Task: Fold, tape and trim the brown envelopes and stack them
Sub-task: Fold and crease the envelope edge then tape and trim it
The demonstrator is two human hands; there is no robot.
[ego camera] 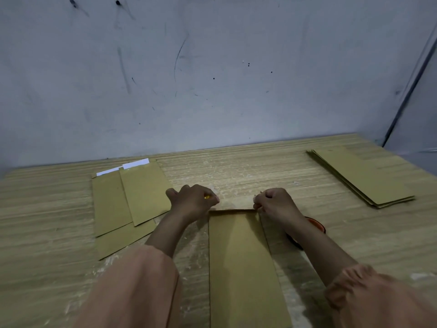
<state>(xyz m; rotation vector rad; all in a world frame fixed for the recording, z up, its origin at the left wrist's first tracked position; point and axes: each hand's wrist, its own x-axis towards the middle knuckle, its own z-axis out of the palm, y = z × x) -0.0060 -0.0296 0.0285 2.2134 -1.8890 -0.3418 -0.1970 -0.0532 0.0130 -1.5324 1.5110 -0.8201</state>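
Note:
A long brown envelope (238,256) lies flat on the wooden table (236,171), running from the near edge out to my hands. My left hand (192,202) and my right hand (275,203) are curled at the two far corners of the envelope. Between them they pinch a faint strip of tape (236,205), stretched just over the envelope's far edge. A small yellow spot shows on a finger of my left hand. An orange-red tape roll (315,224) lies on the table, partly hidden under my right forearm.
Three loose brown envelopes (142,192) overlap at the left, two showing white flaps at their far ends. A neat stack of brown envelopes (364,176) sits at the far right. A marked grey wall (212,79) stands right behind the table.

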